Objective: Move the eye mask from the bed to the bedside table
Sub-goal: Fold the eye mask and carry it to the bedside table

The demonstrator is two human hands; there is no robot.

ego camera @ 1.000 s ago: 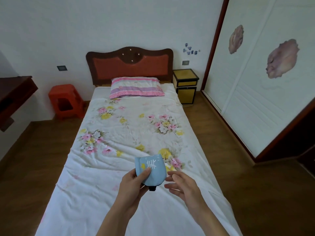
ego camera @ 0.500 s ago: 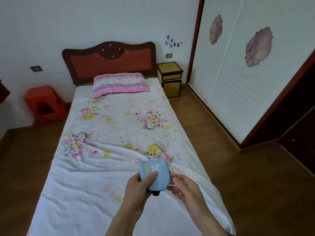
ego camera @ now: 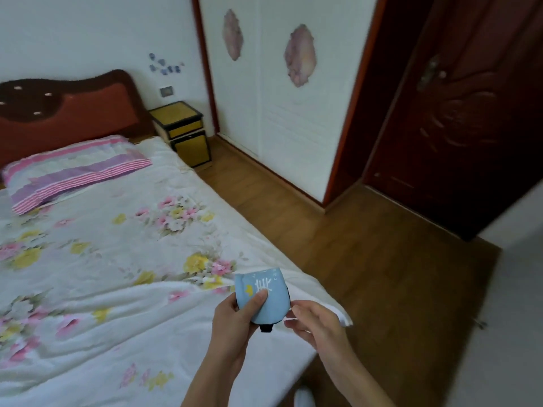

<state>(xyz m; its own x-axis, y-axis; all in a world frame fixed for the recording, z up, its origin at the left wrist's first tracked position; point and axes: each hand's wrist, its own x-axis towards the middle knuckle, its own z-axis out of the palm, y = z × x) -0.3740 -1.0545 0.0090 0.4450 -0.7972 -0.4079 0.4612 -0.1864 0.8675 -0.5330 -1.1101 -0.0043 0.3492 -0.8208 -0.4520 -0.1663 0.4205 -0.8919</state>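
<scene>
The folded light blue eye mask point(ego camera: 269, 298), with white marks and a black strap end under it, is held up over the bed's right edge. My left hand point(ego camera: 235, 321) grips it, thumb pressed on its front. My right hand point(ego camera: 316, 321) hovers just right of the mask with fingers loosely curled, its fingertips close to the mask's edge; contact is unclear. The yellow bedside table point(ego camera: 182, 132) with black trim stands far off beside the red headboard point(ego camera: 58, 113), its top bare. The bed point(ego camera: 102, 259) has a white floral cover.
A pink and purple striped pillow point(ego camera: 73, 171) lies at the head of the bed. Wooden floor point(ego camera: 367, 259) runs along the bed's right side to the bedside table. White wardrobe doors point(ego camera: 288, 107) and a dark red door point(ego camera: 470, 113) line the right wall.
The view has swung to the right and moved toward the bed's right side. The mask stays in my left hand, and my right hand stays beside it.
</scene>
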